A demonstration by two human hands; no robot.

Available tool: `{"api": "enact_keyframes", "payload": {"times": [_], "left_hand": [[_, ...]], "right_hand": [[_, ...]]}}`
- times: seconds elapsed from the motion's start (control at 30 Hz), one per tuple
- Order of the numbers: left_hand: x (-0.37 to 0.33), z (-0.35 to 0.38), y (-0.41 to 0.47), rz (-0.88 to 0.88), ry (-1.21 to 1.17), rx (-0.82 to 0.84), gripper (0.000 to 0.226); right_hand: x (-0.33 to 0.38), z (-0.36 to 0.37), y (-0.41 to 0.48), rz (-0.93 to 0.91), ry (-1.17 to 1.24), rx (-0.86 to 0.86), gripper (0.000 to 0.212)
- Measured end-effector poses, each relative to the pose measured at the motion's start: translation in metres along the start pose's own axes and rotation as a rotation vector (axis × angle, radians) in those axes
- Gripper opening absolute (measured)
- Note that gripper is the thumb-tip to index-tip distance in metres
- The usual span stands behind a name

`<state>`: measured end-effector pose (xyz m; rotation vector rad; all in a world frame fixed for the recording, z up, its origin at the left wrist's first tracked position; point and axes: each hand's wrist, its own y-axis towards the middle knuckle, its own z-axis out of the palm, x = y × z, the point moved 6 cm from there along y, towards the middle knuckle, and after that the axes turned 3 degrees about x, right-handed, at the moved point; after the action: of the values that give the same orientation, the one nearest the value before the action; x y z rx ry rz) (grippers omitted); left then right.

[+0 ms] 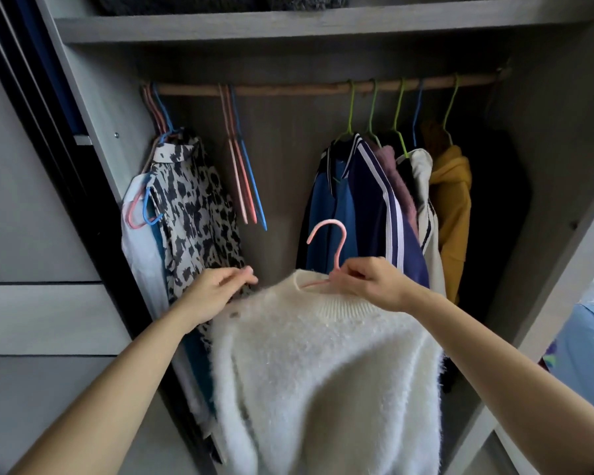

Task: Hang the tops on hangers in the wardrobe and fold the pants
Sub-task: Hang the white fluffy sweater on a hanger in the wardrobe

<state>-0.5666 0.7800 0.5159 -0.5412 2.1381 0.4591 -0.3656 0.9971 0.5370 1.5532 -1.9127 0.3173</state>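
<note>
The fingers (340, 274) of our right hand (367, 282) were clamped on the neck of a pink hanger (340, 252), just below its hook, which stood free in the air and pointed towards twelve o'clock. The hanger's shoulders ran down inside the ribbed collar of a white fluffy sweater (323, 354), which hung from it in front of us, low in the open wardrobe (93, 108) and well below the rail (288, 88). The fingers (246, 271) of our left hand (216, 293) lay close together at the sweater's shoulder, at nine o'clock from the collar; they were blurred, and we could not tell whether they gripped the knit or only touched it. Just behind that hand hung a leopard-print blouse (192, 200), with a pale garment beside it at its eight o'clock. At eleven o'clock from the collar, a few bare pink and blue hangers (244, 173) dangled from the rail. At one o'clock hung a row of tops on green hangers (351, 108): a navy striped jacket (374, 186), a cream top (424, 180) and a mustard hoodie (453, 193), pressed side by side. A grey shelf (288, 27) ran above the rail at twelve o'clock. Blue bedding (583, 337) showed at three o'clock, outside the wardrobe.
</note>
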Motion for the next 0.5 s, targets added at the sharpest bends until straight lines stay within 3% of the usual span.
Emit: {"api": "enact_keyframes", "payload": {"times": [0.07, 0.17, 0.27, 0.4, 0.5], "left_hand": [[0.014, 0.0, -0.003, -0.118, -0.068, 0.105, 0.049], [0.031, 0.014, -0.008, -0.149, -0.123, 0.268, 0.046], [0.038, 0.01, -0.004, -0.071, -0.102, 0.18, 0.038], [0.044, 0.01, -0.002, -0.051, -0.094, 0.273, 0.045], [0.047, 0.006, -0.003, -0.027, -0.137, 0.234, 0.049]], "right_hand": [[0.006, -0.006, 0.002, -0.01, -0.002, -0.077, 0.048], [0.009, -0.012, 0.004, 0.004, -0.016, -0.155, 0.054], [0.006, -0.014, 0.005, 0.034, -0.005, -0.187, 0.053], [-0.002, -0.02, 0.003, 0.088, 0.008, -0.231, 0.054], [-0.003, -0.021, 0.003, 0.101, -0.005, -0.264, 0.055]]}}
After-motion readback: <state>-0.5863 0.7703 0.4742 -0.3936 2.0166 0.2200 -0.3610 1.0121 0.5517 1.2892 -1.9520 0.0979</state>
